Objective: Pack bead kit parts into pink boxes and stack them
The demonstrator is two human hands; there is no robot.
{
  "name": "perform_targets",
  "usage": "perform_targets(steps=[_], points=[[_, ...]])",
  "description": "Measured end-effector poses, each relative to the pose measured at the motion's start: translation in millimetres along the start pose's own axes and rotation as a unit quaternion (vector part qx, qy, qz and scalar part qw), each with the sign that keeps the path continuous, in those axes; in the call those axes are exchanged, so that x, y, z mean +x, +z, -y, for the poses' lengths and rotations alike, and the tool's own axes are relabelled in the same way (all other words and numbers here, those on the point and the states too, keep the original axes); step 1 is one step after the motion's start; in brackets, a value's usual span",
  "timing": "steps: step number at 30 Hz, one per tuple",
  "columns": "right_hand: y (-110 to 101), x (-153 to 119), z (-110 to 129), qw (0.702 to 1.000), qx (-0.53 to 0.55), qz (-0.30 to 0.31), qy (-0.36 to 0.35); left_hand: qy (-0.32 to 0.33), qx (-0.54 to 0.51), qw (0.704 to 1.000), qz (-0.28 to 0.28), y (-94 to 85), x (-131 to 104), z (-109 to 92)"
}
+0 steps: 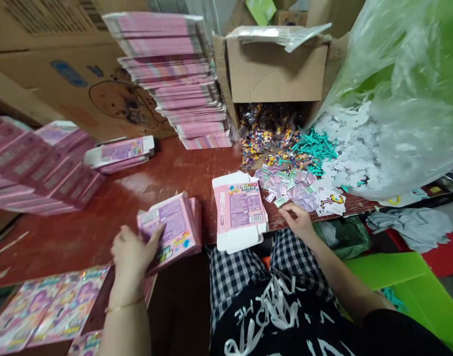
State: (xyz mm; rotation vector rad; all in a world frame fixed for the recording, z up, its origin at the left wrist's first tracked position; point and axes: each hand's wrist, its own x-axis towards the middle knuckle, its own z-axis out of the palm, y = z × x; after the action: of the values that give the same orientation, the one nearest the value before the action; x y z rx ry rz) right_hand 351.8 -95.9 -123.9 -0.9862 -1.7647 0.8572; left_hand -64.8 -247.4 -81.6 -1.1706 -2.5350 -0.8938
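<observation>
My left hand (132, 252) is beside a pink and purple printed box (169, 227). Its thumb lies across the box's face, while the other fingers stay apart off the left edge. A second pink box (195, 222) sits against that one's right side. In front of me, flattened white-flapped pink cartons (241, 210) lie in a stack, overhanging the table's edge. My right hand (297, 220) is at the near edge of a pile of small purple and green packets (289, 185). Its fingers are curled with the tips together; whatever they hold is too small to make out.
A tall stack of pink cartons (196, 99) stands behind. Finished-looking boxes (44, 168) are piled left. Colourful bead bags (267, 143) spill from a cardboard box (274, 69). Teal sticks (315, 151) and white perforated pieces (352, 143) lie right. Printed sheets (63, 306) lie lower left.
</observation>
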Motion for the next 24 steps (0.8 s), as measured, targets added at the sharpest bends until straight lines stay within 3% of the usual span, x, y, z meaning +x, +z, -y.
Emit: perform_targets(steps=[3, 6, 9, 12, 14, 19, 22, 24], points=[[2.6, 2.2, -19.3, 0.998, -0.033, 0.024, 0.050, 0.091, -0.005, 0.994, -0.063, -4.5, -28.9, -50.4], [4.6, 7.8, -36.3, 0.996, -0.048, 0.049, 0.059, 0.254, -0.106, 0.961, 0.020, 12.9, -65.9, -117.4], [9.2, 25.1, -54.3, 0.994, -0.058, 0.063, 0.062, 0.291, -0.069, 0.942, 0.150, 59.5, -91.9, -160.3], [20.0, 55.6, -66.0, 0.986, -0.136, 0.053, 0.080, 0.299, -0.021, 0.931, 0.211, 103.7, -105.2, -167.1], [30.6, 78.4, -69.0, 0.971, -0.201, 0.069, 0.111, 0.305, 0.005, 0.927, 0.216, 116.9, -108.1, -162.5], [50.4, 119.4, -76.9, 0.944, -0.236, 0.133, 0.190, 0.292, 0.030, 0.924, 0.244, 107.0, -97.5, -158.8], [51.7, 126.5, -85.7, 0.948, -0.207, 0.139, 0.199, 0.273, -0.008, 0.921, 0.276, 100.7, -84.1, -161.9], [52.6, 123.5, -88.1, 0.954, -0.182, 0.138, 0.193, 0.267, -0.018, 0.927, 0.264, 102.4, -77.5, -164.5]])
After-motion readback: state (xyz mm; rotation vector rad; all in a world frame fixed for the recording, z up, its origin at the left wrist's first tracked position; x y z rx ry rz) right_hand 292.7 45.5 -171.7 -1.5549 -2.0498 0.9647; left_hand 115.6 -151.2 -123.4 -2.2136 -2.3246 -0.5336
